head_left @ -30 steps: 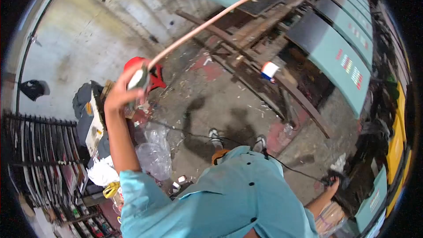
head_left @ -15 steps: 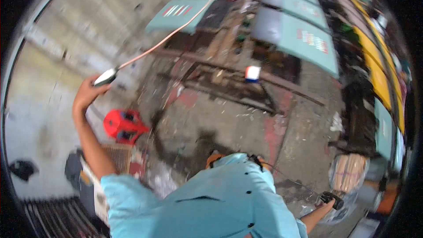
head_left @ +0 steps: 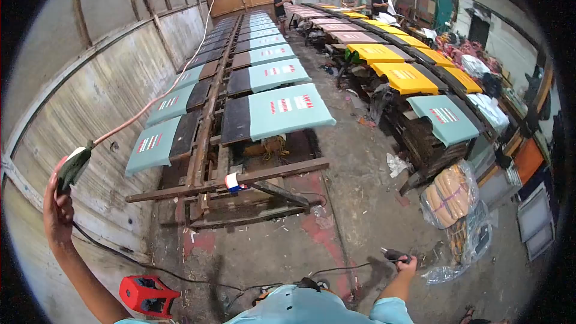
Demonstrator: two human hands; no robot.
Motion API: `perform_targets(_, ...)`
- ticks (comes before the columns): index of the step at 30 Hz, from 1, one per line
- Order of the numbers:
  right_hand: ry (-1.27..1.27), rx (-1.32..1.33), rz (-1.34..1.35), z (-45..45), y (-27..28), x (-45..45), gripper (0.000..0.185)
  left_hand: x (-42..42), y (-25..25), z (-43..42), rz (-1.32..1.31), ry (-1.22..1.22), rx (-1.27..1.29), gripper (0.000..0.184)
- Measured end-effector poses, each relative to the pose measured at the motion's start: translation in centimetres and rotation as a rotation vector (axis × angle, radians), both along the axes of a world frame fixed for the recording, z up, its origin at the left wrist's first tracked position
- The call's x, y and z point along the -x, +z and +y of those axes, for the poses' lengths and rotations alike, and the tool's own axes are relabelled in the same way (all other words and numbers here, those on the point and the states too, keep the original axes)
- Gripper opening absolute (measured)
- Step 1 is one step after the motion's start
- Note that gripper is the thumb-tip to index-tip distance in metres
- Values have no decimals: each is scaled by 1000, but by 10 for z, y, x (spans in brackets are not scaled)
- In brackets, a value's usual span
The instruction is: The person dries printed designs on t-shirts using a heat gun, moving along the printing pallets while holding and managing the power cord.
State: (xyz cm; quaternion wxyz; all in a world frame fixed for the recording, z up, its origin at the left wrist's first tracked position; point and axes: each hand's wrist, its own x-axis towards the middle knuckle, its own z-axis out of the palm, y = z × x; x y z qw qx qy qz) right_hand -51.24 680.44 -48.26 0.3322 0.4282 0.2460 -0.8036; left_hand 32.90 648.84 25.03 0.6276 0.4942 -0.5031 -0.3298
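Note:
At the far left my left hand (head_left: 59,207) is raised, its fingers wrapped round a white and dark cord end (head_left: 73,167). A pinkish cord (head_left: 135,119) climbs from it toward the ceiling. Low at the right, my right hand (head_left: 408,264) grips a small black corded device (head_left: 395,255) with a pale tip; its exact kind is unclear. A black cable (head_left: 180,277) crosses the floor in front of my body, running between the left side and the right hand. Both hands are apart from the printing tables.
Long rows of boards carry printed teal shirts (head_left: 294,108) and yellow shirts (head_left: 403,78). A red stool (head_left: 147,294) stands at lower left. Plastic-wrapped bundles (head_left: 447,197) lie at right. Several people, one in dark clothes (head_left: 279,5), are at the back. A wooden frame (head_left: 258,175) ends the near table.
My view has tilted up and turned, bringing the whole room into sight. Both hands still hold the same things; the left one now appears lower and farther left.

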Motion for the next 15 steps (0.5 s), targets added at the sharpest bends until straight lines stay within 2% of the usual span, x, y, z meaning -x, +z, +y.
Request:
perform_targets(1, 47, -22, 65, -14, 11, -2, 17, 29, 15, 10, -48, -95, 56, 49)
perform_targets(3, 174, -171, 119, -38, 25, 4, 16, 49, 36, 17, -59, -114, 198, 51)
perform_targets(7, 494, -467, 321, -77, 17, 41, 11, 18, 89, 7, 79, -335, 383, 48)
perform_targets(11, 1222, -1356, 746, -109, 37, 79, 15, -10, 139, 1, 107, -611, 486, 45)
perform_targets(13, 1342, -1507, 790, -111, 46, 98, 17, 19, 157, 20, 149, -436, 518, 31)
perform_targets(14, 1316, -1454, 793, -106, 45, 108, 16, 35, 166, 29, 168, -346, 529, 26)
perform_targets(15, 1251, -1355, 773, -97, 40, 119, 17, 26, 187, 26, 259, -543, 453, 17)
